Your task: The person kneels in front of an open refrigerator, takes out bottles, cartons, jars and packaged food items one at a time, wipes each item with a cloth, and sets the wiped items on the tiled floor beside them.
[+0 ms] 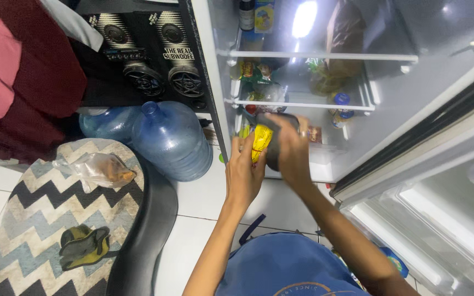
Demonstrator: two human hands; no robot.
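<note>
Nearest, a blue garment [286, 271] is seen at the bottom edge, with both forearms reaching up from it toward an open fridge [440, 82]. To the left, a zigzag rug [34, 203] is laid on the white tiled floor [204, 197]; an olive-green cloth item [83, 246] and a clear plastic bag [101, 170] with something brown inside are resting on it. Two blue water jugs [171, 140] are stood beyond the rug, beside the fridge.

The left hand [243, 172] is closed around a yellow packet [261, 142], which is held upright at the mouth of the fridge, in front of its lowest shelf. The right hand [291, 151] is clamped over a dark container [275, 137], touching the packet's right side. Farther in, wire-edged shelves [325, 55] are noted, carrying bottles, jars and green packets. Black speakers [160, 60] are stood behind the jugs.
</note>
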